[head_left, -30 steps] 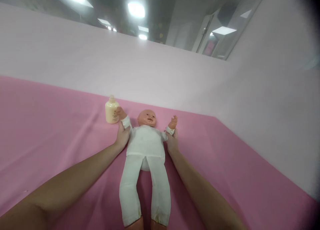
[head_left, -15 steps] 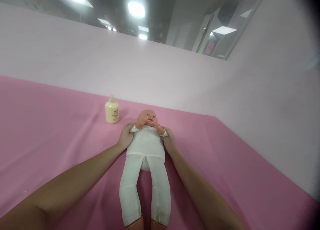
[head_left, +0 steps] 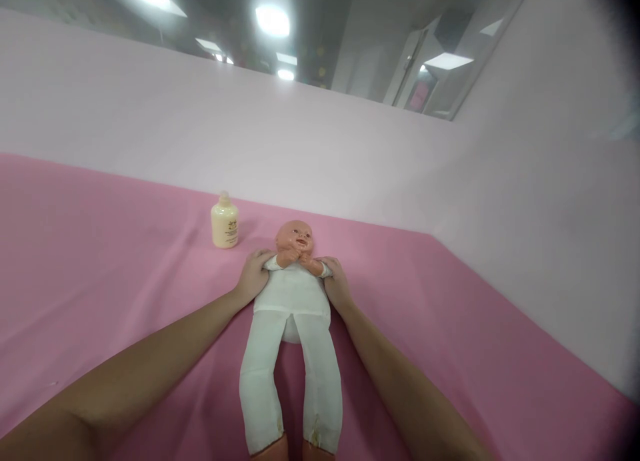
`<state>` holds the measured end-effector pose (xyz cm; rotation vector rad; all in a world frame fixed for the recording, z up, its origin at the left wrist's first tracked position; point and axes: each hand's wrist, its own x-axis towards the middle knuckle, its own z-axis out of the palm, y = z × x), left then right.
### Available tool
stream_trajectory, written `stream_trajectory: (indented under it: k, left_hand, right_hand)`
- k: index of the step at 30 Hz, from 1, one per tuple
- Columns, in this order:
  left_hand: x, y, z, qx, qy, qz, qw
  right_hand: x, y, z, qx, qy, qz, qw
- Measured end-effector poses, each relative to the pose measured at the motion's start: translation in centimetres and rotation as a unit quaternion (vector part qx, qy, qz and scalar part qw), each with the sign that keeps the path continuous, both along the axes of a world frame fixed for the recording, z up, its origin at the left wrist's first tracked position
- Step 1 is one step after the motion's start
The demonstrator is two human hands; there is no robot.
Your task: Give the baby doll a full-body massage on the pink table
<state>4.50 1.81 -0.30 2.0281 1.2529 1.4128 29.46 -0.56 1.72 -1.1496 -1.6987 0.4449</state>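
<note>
Left hand (head_left: pixel 254 277): grasping one sleeved arm (head_left: pixel 271 264) of the baby doll (head_left: pixel 291 291).
Right hand (head_left: pixel 337 284): grasping its other arm (head_left: pixel 325 271).
Baby doll: on its back between both hands, fists (head_left: pixel 288 258) close together below its head (head_left: pixel 294 235).
Doll's arms: I'd say light, matched pressure, no twisting.
Cream-yellow bottle (head_left: pixel 225 226): upright on pink sheet (head_left: pixel 145 267), beyond left hand; mind it.

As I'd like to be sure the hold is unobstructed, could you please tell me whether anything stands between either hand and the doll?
Nothing visible does: the left hand and the right hand both hold the doll directly. The cream bottle stands beyond the left hand, clear of it and the doll.
</note>
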Motion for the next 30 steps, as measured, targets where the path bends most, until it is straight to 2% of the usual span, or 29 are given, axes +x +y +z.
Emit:
stream_trajectory:
  k: [19, 25, 30]
  left_hand:
    - [0.01, -0.12, 0.34, -0.007, 0.038, -0.002, 0.999]
    - [-0.06, -0.14, 0.43, -0.01, 0.011, 0.009, 1.0]
    - [-0.1, -0.22, 0.66, -0.026, -0.03, 0.013, 0.999]
  right_hand:
    - [0.11, -0.05, 0.28, -0.012, -0.005, 0.005, 1.0]
    - [0.26, 0.24, 0.01, -0.032, 0.053, -0.013, 0.998]
    - [0.2, 0.22, 0.28, -0.079, 0.131, -0.024, 0.988]
